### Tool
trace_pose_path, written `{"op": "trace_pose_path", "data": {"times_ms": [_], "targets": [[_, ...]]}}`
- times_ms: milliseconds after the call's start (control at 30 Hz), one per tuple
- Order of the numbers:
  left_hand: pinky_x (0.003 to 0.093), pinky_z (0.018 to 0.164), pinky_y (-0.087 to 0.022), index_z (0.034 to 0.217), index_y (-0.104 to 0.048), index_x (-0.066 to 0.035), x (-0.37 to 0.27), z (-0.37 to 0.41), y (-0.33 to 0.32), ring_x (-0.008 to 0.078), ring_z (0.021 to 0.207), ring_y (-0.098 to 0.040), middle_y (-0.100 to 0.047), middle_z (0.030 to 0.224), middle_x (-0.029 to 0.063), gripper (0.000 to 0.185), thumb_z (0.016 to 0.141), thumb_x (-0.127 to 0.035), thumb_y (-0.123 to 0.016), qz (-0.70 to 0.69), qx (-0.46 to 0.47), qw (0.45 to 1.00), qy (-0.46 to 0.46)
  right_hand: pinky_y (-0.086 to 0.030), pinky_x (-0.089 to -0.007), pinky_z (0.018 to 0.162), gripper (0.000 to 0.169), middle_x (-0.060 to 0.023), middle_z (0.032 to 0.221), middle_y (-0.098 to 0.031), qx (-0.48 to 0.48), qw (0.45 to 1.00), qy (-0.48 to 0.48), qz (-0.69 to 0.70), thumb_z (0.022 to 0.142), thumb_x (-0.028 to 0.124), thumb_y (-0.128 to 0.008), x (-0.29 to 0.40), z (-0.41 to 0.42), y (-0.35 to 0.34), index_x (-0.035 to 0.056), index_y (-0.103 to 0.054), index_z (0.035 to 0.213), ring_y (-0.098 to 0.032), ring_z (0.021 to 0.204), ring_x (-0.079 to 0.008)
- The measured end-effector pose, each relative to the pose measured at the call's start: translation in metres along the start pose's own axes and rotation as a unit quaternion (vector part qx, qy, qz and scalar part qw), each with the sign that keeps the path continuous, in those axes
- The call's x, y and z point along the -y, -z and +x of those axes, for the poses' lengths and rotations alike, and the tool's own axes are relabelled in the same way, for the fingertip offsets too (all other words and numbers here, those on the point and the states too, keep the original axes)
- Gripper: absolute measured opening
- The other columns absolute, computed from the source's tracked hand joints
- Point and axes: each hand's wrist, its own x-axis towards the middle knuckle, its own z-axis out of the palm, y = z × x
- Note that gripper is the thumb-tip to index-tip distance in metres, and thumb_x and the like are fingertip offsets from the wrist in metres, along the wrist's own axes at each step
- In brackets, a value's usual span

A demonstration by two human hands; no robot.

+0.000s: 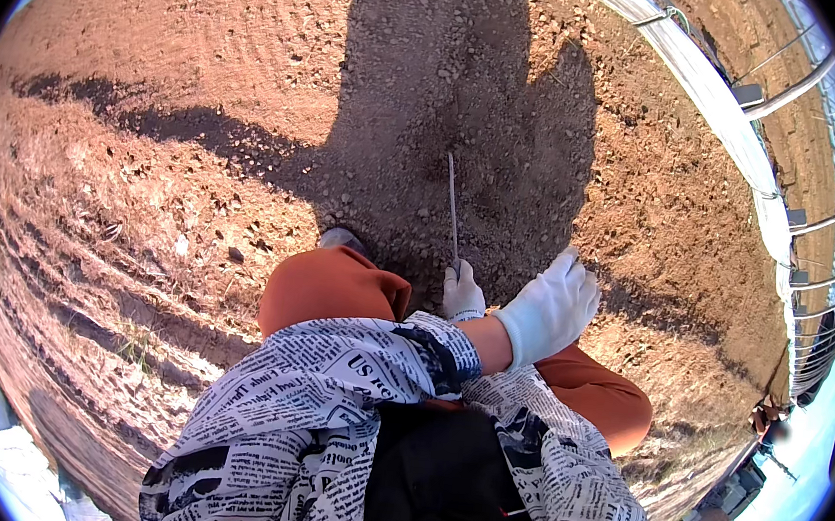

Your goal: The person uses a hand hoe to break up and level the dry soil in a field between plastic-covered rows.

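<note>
A thin, straight, pale tool (453, 207), like a rod or a blade seen edge-on, points away from me over shaded soil. My right hand (464, 294), in a white glove, closes around its near end. Whether the far tip touches the ground I cannot tell. Across my right forearm lies my left arm, in a sleeve (377, 362) printed like newspaper. My left hand (555, 308), also white-gloved, rests palm down at my right knee (597, 391), fingers stretched out and nothing visible in it. The bent left knee (336, 286) is in rust-coloured trousers, with a shoe tip (344, 240) beyond.
Dry, crumbly soil (206, 29) with small stones spreads around me, and my shadow (428, 73) falls ahead. White plastic sheeting (712, 100) and curved metal hoops (796, 90) run along the right. Ridged ground (81, 303) with sparse grass lies to the left.
</note>
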Motion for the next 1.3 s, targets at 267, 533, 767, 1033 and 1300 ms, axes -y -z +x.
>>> {"op": "trace_pose_path", "data": {"times_ms": [267,533,767,1033,1300], "targets": [[0.0438,0.104,-0.033,0.112,-0.057,0.0,0.005,0.004,-0.008,0.024,0.1,-0.054,-0.057,0.104,0.0103,0.036,0.083,-0.021,-0.052,-0.029,-0.025,0.999,0.007,-0.048,-0.0493,0.081,0.039,-0.0228,0.1,-0.065,-0.055,0.997,0.026,0.047,0.093,0.041,-0.047,0.043,0.045,0.012,0.017,-0.049,0.124,-0.06,0.096,-0.0427],[0.0444,0.104,-0.033,0.112,-0.058,0.001,0.007,0.0,-0.002,0.0252,0.099,-0.054,-0.057,0.101,0.0113,0.036,0.083,-0.021,-0.052,-0.03,-0.007,1.0,0.002,-0.048,-0.0451,0.08,0.037,-0.0206,0.098,-0.066,-0.133,0.983,0.054,0.113,0.094,0.039,-0.049,0.068,0.072,0.036,0.0155,-0.054,0.121,-0.062,0.094,-0.0395],[0.0444,0.104,-0.033,0.112,-0.058,0.0,0.003,-0.002,-0.005,0.0253,0.099,-0.054,-0.057,0.102,0.0114,0.036,0.083,-0.021,-0.053,-0.021,-0.023,0.999,-0.007,-0.049,-0.0448,0.078,0.036,-0.0202,0.098,-0.066,-0.114,0.985,0.066,0.109,0.093,0.038,-0.05,0.034,0.054,0.027,0.0145,-0.053,0.121,-0.063,0.094,-0.0378],[0.0455,0.104,-0.034,0.112,-0.058,-0.001,-0.002,-0.003,-0.01,0.0258,0.1,-0.054,-0.057,0.104,0.0115,0.034,0.083,-0.02,-0.052,-0.012,-0.021,1.0,-0.007,-0.048,-0.047,0.078,0.035,-0.0227,0.099,-0.065,-0.111,0.986,0.053,0.114,0.094,0.04,-0.049,0.029,0.048,0.024,0.0143,-0.054,0.116,-0.061,0.095,-0.0415],[0.0451,0.104,-0.034,0.113,-0.057,0.0,-0.004,-0.007,-0.004,0.0256,0.1,-0.054,-0.057,0.104,0.0114,0.036,0.083,-0.02,-0.052,-0.009,-0.034,0.999,-0.009,-0.048,-0.0448,0.079,0.034,-0.0204,0.096,-0.066,-0.08,0.989,0.057,0.112,0.093,0.041,-0.05,0.028,0.062,0.027,0.0148,-0.056,0.113,-0.061,0.095,-0.0395]]}}
